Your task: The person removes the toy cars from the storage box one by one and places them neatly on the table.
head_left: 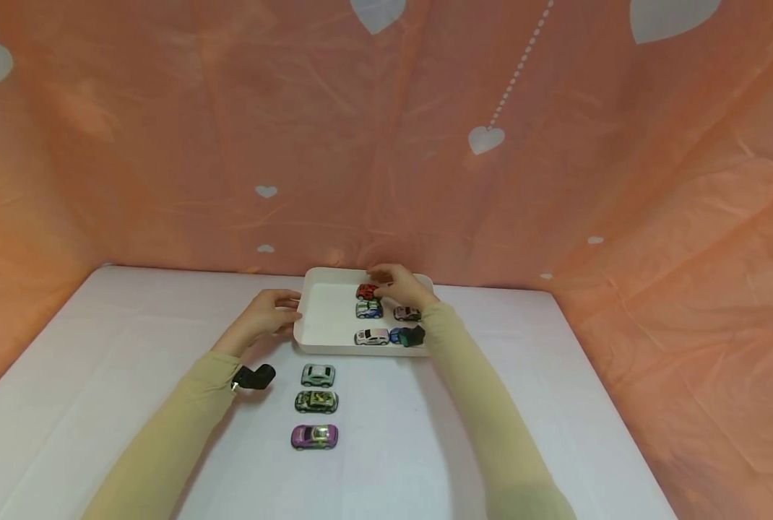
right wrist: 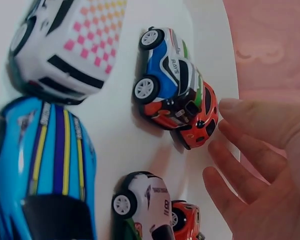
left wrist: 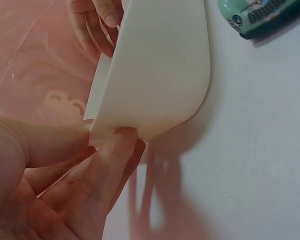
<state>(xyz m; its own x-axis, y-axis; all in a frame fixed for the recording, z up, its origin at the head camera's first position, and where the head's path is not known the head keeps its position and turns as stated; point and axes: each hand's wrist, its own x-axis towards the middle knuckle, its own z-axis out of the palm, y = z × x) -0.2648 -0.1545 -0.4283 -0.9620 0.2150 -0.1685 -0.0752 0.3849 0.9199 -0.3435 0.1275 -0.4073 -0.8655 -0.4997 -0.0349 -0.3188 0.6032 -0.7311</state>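
Observation:
My left hand point(head_left: 264, 315) pinches the left rim of a white tray point(head_left: 326, 310), thumb on the rim and fingers against its outer wall point(left wrist: 160, 65). Over the tray's far right part, my right hand point(head_left: 404, 286) is beside a red toy car point(head_left: 366, 292), its fingers loosely spread. In the right wrist view the thumb is close by the red car point(right wrist: 208, 120); whether it touches cannot be told. Against that car stands a white, blue and green toy car point(right wrist: 175, 75). Nearer in the tray are a white checkered car point(right wrist: 90, 47) and a blue striped car point(right wrist: 57, 145).
Also in the tray are a white-sided car point(right wrist: 147, 200) and another red car point(right wrist: 186, 217). Before the tray, a pale green car point(head_left: 318, 375), a green patterned car point(head_left: 316, 401) and a purple car point(head_left: 314, 436) stand in a column on the white table point(head_left: 386, 448). Orange cloth point(head_left: 386, 180) hangs behind.

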